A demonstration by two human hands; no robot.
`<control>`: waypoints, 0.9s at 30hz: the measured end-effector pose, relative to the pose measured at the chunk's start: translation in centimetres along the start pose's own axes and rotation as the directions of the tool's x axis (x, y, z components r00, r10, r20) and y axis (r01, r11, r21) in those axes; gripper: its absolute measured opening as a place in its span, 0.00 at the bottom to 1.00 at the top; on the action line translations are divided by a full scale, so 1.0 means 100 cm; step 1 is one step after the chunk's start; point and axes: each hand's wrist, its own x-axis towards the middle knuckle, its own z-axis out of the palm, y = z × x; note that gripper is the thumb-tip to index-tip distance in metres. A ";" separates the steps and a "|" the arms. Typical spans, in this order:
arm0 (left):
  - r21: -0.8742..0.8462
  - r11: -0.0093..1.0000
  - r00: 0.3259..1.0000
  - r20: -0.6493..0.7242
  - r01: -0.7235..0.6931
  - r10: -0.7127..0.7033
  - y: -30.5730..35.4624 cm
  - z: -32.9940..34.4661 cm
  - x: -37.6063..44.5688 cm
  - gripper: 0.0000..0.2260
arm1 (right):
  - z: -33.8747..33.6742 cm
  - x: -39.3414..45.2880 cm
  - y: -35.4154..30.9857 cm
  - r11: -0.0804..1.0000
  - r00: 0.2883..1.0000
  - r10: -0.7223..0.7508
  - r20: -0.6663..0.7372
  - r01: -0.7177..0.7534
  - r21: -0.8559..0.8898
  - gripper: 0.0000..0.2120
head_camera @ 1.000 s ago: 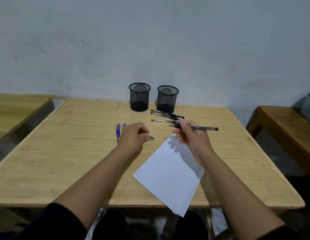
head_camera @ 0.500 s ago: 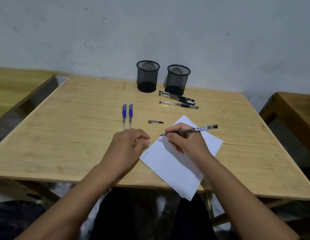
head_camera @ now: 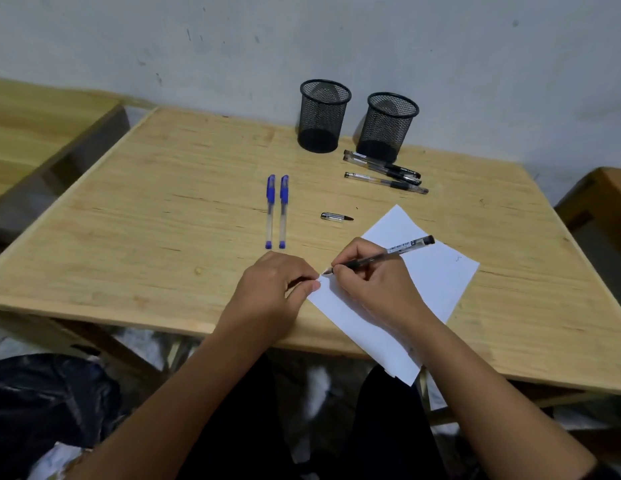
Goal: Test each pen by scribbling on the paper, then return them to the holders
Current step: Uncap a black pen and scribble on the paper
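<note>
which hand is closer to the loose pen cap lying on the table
Right, narrowly. The right hand grips the black pen just below and right of the pen cap; the left hand pins the paper corner, lower left.

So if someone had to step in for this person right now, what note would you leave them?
Right hand: holding an uncapped black pen, tip at the paper's left corner.
Left hand: pinning that corner down.
Its cap lies loose on the table.
Two blue pens lie capped, side by side; three black pens lie by the right holder.
Both holders, including the left holder, look empty.
Left to do: scribble, recap, test the rest, put all pens in the holders.
</note>
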 end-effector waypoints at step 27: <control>0.023 1.000 0.999 0.028 -0.020 0.019 -0.002 0.001 0.000 0.08 | 0.004 -0.001 0.002 0.992 0.997 -0.073 -0.017 0.071 -0.104 0.03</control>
